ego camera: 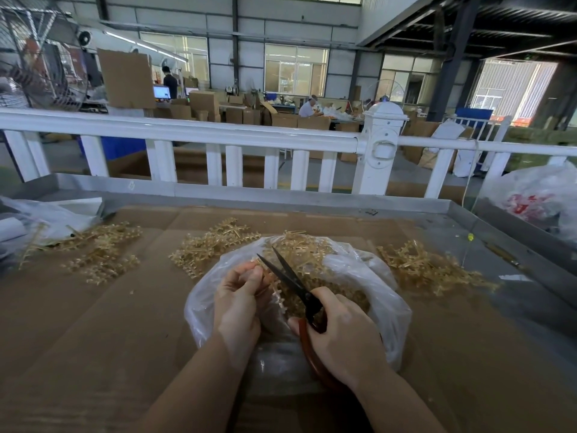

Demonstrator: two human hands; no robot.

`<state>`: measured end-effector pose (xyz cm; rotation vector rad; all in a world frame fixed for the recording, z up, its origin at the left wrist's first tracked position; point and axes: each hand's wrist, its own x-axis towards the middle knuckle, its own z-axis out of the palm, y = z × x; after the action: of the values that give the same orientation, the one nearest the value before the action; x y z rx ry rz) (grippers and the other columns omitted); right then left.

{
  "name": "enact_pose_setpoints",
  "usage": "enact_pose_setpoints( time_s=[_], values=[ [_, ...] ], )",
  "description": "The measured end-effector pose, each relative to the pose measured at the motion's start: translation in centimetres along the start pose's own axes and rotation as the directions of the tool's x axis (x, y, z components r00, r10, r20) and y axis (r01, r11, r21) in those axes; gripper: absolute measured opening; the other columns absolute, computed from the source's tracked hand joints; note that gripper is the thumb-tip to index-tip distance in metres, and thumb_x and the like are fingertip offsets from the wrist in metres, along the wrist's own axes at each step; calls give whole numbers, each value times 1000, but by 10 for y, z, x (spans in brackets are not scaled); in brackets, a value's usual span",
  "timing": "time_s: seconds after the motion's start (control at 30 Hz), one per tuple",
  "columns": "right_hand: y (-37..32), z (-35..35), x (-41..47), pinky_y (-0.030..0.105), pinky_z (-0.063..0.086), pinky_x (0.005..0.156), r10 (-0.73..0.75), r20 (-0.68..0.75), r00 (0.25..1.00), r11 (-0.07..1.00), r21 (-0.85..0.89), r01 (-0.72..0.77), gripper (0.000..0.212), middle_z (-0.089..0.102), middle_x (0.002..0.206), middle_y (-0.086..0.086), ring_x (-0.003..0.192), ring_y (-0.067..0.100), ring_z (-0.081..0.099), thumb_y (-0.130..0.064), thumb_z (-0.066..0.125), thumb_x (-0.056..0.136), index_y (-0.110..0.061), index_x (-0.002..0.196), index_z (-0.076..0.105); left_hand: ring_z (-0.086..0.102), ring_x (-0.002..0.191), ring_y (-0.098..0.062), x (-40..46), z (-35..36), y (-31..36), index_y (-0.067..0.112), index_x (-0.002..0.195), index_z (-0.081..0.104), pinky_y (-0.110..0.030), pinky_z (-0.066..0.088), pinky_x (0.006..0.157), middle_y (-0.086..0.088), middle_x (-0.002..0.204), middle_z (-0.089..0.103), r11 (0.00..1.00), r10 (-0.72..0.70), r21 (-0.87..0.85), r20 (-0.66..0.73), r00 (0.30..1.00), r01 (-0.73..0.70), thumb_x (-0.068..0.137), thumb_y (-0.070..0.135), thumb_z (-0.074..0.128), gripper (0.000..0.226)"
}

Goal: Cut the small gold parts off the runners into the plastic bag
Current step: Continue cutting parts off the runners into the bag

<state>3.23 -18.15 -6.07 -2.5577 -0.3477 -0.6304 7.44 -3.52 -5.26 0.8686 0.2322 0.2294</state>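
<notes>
Nearest us, by the near edge of the cardboard-covered table (93, 339), our two hands work over the open plastic bag (387, 310). Our left hand (239, 303) has its fingers curled and pinching a gold runner (278, 293), which hangs just above the mouth of the bag. Our right hand (340, 331) grips the red-brown handles of the scissors (292, 281), fingers wrapped round them; the dark blades stand apart in a narrow V, their tips pointing toward the far edge, with the lower blade touching the runner beside the left fingertips. Inside the bag lies a heap of cut gold parts (315, 264), and the bag's clear film spreads under both wrists.

Farther along the table, three loose piles of gold runners lie on the cardboard: one toward the left edge (100, 248), one at the middle just left of the bag (212, 243), one toward the right edge (427, 265). A crumpled clear bag (46, 217) sits at the far left corner. Beyond the right edge stands a white bag with red print (537, 201); we cannot read its writing.

Behind the far edge runs a white railing (199, 132). Past it are stacked cardboard boxes (203, 104), lit monitor screens (161, 91) whose contents are too small to read, and people at distant benches.
</notes>
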Motion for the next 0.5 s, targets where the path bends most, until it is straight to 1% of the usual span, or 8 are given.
enact_pose_setpoints(
  time_s=[0.07, 0.2, 0.27, 0.37, 0.4, 0.5],
  values=[
    [1, -1, 1, 11, 34, 73, 4, 28, 1000, 1000, 2, -4, 41, 61, 96, -16, 93, 3, 53, -64, 54, 81, -37, 112, 52, 65, 66, -13, -1, 0, 1, 6, 96, 58, -25, 57, 64, -9, 80, 63, 1000, 0, -8, 12, 1000, 0, 95, 0, 52, 9],
    [1, -3, -1, 3, 29, 62, 25, 44, 999, 1000, 16, -26, 40, 58, 92, -17, 86, 0, 50, -63, 56, 81, -36, 111, 54, 66, 60, -9, 0, -1, -1, 8, 94, 57, -22, 56, 61, -7, 76, 62, 1000, 20, -11, 16, 1000, -20, 95, 2, 51, 8],
    [0, -4, 0, 7, 31, 64, 54, 51, 997, 998, 22, -55, 38, 59, 92, -15, 88, 3, 53, -63, 55, 82, -36, 109, 53, 66, 60, -8, -1, -2, -1, 9, 91, 57, -22, 56, 61, -5, 72, 63, 999, 49, -14, 39, 998, -49, 95, 0, 51, 12],
    [1, -4, 3, 17, 43, 72, 90, 67, 994, 996, 19, -92, 37, 60, 92, -12, 89, 7, 57, -62, 54, 83, -33, 107, 53, 67, 64, -10, -2, -4, -3, 12, 90, 60, -23, 58, 62, 0, 66, 66, 993, 120, 10, 84, 989, -121, 94, -2, 50, 17],
    [2, -5, 3, 19, 45, 74, 94, 77, 993, 995, 5, -95, 38, 60, 92, -12, 90, 8, 58, -61, 54, 84, -32, 107, 53, 67, 64, -9, -2, -4, -3, 13, 91, 60, -22, 58, 62, 1, 66, 67, 991, 131, 18, 88, 987, -133, 94, -2, 50, 18],
    [1, -4, 3, 21, 44, 77, 104, 111, 988, 994, -42, -100, 42, 59, 95, -11, 93, 10, 57, -62, 53, 84, -33, 114, 52, 67, 63, -9, 0, -5, -5, 13, 90, 61, -22, 56, 58, 2, 66, 68, 992, 123, 19, 78, 989, -125, 93, -1, 51, 18]
  ],
)
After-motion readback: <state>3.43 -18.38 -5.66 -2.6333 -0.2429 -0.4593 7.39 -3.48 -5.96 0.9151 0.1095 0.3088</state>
